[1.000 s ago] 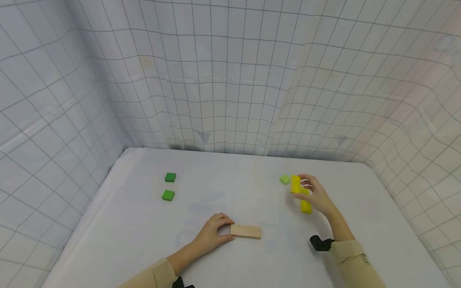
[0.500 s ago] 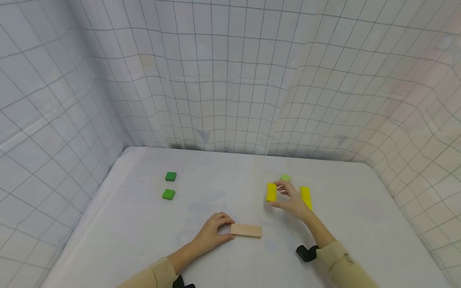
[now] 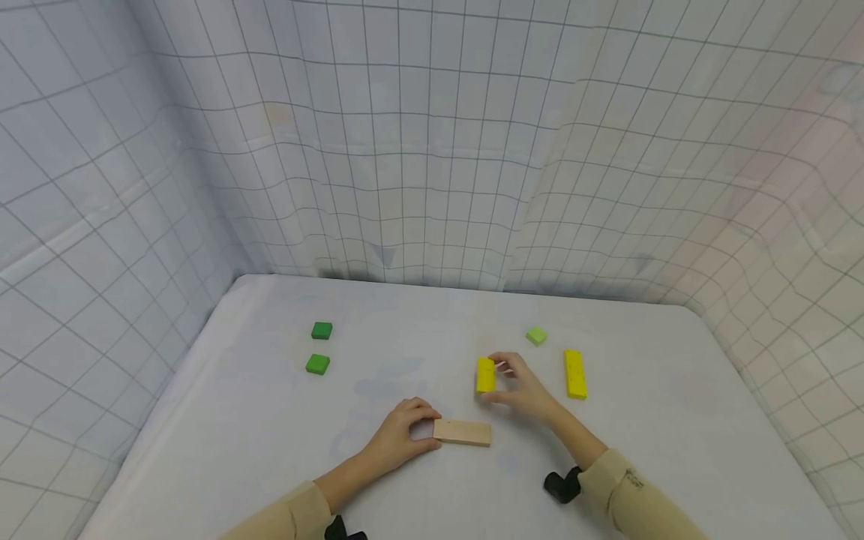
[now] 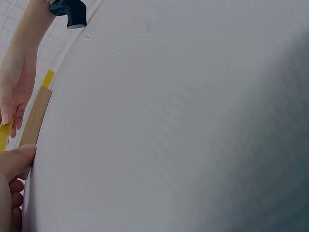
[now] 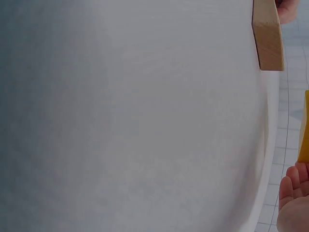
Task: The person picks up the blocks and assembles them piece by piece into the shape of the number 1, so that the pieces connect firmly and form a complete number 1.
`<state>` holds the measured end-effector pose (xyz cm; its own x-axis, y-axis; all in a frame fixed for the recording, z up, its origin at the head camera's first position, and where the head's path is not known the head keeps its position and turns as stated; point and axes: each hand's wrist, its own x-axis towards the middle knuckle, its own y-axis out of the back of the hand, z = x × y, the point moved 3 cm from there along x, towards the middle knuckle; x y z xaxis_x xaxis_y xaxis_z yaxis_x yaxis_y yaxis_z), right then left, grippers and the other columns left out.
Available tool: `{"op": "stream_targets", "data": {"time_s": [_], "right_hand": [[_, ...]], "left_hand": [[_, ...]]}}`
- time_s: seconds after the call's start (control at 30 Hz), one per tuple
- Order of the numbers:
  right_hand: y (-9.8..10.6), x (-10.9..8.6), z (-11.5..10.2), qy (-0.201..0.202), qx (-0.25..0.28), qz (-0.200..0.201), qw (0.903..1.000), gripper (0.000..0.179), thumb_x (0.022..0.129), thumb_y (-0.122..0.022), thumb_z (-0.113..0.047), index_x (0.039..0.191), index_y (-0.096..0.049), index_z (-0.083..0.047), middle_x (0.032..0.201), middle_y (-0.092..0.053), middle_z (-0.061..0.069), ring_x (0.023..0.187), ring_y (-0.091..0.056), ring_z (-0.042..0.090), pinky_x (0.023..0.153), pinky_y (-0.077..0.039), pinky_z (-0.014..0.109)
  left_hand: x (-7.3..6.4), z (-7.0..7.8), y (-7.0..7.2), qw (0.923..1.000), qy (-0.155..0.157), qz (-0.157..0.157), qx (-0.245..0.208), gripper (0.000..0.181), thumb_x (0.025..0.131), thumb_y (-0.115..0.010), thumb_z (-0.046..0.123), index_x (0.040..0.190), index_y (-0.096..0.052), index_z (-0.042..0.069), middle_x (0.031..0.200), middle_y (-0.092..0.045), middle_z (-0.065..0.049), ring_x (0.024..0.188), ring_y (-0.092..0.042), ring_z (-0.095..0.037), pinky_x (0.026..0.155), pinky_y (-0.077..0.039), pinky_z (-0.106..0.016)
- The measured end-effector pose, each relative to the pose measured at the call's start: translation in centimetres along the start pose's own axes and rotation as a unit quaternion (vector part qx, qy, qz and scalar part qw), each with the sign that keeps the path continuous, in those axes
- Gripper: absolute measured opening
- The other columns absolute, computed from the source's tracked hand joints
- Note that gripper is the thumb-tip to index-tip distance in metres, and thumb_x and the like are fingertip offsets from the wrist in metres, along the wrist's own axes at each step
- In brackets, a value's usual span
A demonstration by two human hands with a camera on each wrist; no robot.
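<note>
A plain wooden block [image 3: 463,433] lies flat near the front middle of the table. My left hand [image 3: 402,435] pinches its left end between thumb and fingers; in the left wrist view the thumb lies against the wooden block [image 4: 36,116]. My right hand [image 3: 521,386] grips a yellow block [image 3: 484,375] behind and a little right of the wooden one. In the right wrist view this yellow block [image 5: 304,137] is partly cut off by the frame's edge, with the fingers at its lower end. The two blocks are apart.
Another yellow block [image 3: 575,374] lies on the table to the right of my right hand. Behind it is a light green square block [image 3: 536,335]. Two green square blocks, one darker [image 3: 322,331] and one brighter [image 3: 318,364], lie at the back left. Gridded white cloth [image 3: 405,150] hangs behind the table.
My right hand has carried the yellow block leftward and toward the front, away from the other yellow block. My left hand has stayed on the wooden block.
</note>
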<state>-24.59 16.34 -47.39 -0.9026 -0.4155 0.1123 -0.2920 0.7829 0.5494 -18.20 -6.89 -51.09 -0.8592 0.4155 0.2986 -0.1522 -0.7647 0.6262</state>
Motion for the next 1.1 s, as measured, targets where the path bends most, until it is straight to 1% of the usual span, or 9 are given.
{"op": "stream_targets", "data": {"time_s": [0.17,0.23,0.4,0.63,0.77,0.9,1.0,1.1], "right_hand": [[-1.0,0.0,0.2,-0.024,0.004,-0.012,0.9996,0.063,0.073,-0.076,-0.012,0.126,-0.043,0.000,0.122,-0.045,0.014,0.107,-0.044,0.029,0.096,-0.036,0.047],[-1.6,0.2,1.3,-0.026,0.003,-0.015,0.9995,0.064,0.072,-0.077,-0.016,0.125,-0.043,-0.004,0.122,-0.045,0.011,0.106,-0.044,0.026,0.096,-0.036,0.045],[-2.3,0.2,1.0,-0.025,-0.001,-0.026,0.9994,0.064,0.073,-0.077,-0.020,0.125,-0.044,-0.005,0.121,-0.045,0.010,0.106,-0.044,0.025,0.096,-0.035,0.045],[-3.0,0.1,0.9,-0.051,-0.016,-0.038,0.9978,0.066,0.071,-0.079,-0.024,0.124,-0.045,-0.007,0.121,-0.046,0.008,0.111,-0.043,0.024,0.099,-0.034,0.043],[-3.2,0.3,1.1,-0.051,-0.031,-0.044,0.9973,0.066,0.070,-0.079,-0.027,0.124,-0.047,-0.007,0.121,-0.047,0.008,0.114,-0.043,0.024,0.100,-0.034,0.043],[-3.2,0.3,1.3,-0.045,-0.039,-0.050,0.9970,0.068,0.070,-0.079,-0.031,0.125,-0.047,-0.007,0.121,-0.047,0.008,0.114,-0.043,0.024,0.100,-0.035,0.044],[-3.2,0.3,1.3,-0.044,-0.037,-0.051,0.9970,0.064,0.073,-0.077,-0.029,0.124,-0.048,-0.006,0.121,-0.048,0.009,0.114,-0.043,0.025,0.100,-0.034,0.044],[-3.1,0.3,1.2,-0.036,-0.031,-0.047,0.9977,0.052,0.081,-0.070,-0.024,0.123,-0.049,-0.005,0.121,-0.049,0.010,0.115,-0.044,0.026,0.100,-0.034,0.044]], "left_hand": [[0.0,-0.1,-0.1,1.0000,0.006,-0.002,-0.005,0.034,0.070,-0.078,0.022,0.101,-0.067,0.012,0.097,-0.058,0.005,0.089,-0.049,-0.011,0.078,-0.045,-0.027],[0.0,-0.1,-0.1,0.9999,0.007,-0.003,-0.006,0.033,0.071,-0.078,0.022,0.101,-0.067,0.012,0.097,-0.058,0.005,0.088,-0.049,-0.011,0.077,-0.044,-0.027],[0.0,-0.1,-0.1,0.9999,0.008,-0.006,-0.004,0.033,0.071,-0.078,0.022,0.101,-0.067,0.012,0.097,-0.058,0.006,0.089,-0.049,-0.011,0.077,-0.044,-0.028],[0.1,-0.1,-0.1,0.9999,0.006,-0.006,-0.006,0.033,0.072,-0.077,0.022,0.102,-0.067,0.012,0.098,-0.058,0.005,0.089,-0.049,-0.011,0.078,-0.045,-0.028],[0.1,-0.1,-0.1,1.0000,0.004,-0.004,-0.006,0.033,0.072,-0.077,0.022,0.102,-0.067,0.012,0.098,-0.058,0.005,0.088,-0.048,-0.011,0.077,-0.044,-0.028],[0.0,-0.2,-0.1,1.0000,0.002,-0.002,-0.004,0.032,0.072,-0.078,0.022,0.101,-0.067,0.012,0.097,-0.058,0.006,0.088,-0.048,-0.011,0.077,-0.044,-0.027],[0.1,-0.1,-0.1,1.0000,0.001,-0.001,-0.005,0.032,0.072,-0.078,0.021,0.100,-0.067,0.012,0.097,-0.058,0.005,0.088,-0.048,-0.011,0.077,-0.045,-0.027],[0.1,-0.1,-0.1,1.0000,0.000,-0.002,-0.005,0.032,0.072,-0.078,0.021,0.100,-0.067,0.011,0.097,-0.058,0.005,0.088,-0.049,-0.011,0.077,-0.045,-0.027]]}}
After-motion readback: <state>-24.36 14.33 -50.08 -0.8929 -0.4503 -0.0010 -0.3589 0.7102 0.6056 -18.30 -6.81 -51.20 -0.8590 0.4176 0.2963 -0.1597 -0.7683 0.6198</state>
